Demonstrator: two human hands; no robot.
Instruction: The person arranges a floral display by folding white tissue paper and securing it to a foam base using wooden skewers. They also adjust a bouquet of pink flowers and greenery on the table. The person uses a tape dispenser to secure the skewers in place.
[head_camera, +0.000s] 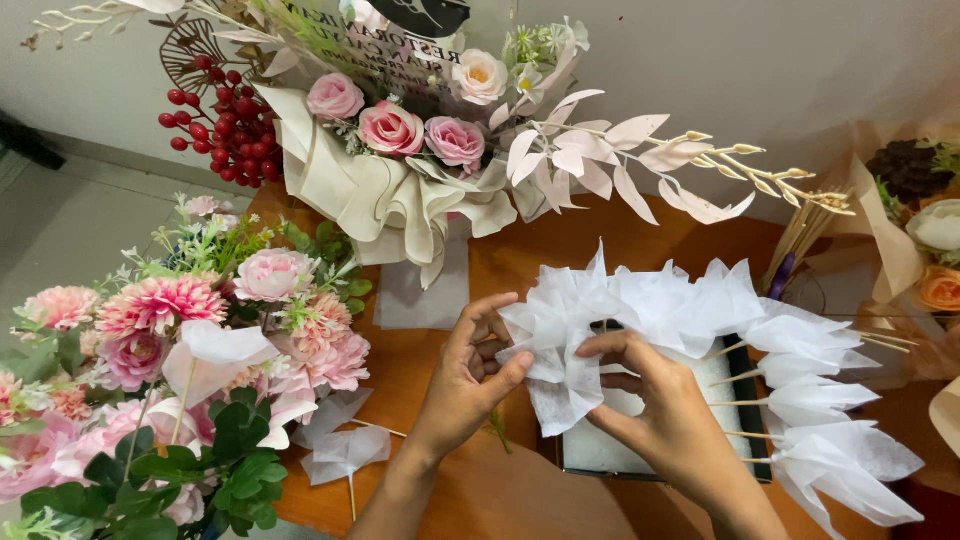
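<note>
White fabric piece (560, 395) among pink bouquets (180, 350)

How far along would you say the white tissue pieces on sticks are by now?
Done: several folded white pieces on sticks stand in the dark box. In hand: left hand and right hand pinch another white tissue piece. Left: two loose pieces lie on the wooden table.

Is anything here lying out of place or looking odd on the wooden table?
One white folded fabric piece on a thin wooden stick lies loose on the brown wooden table, apart from the row standing in the dark box of white foam. Nothing looks damaged or spilled.
</note>
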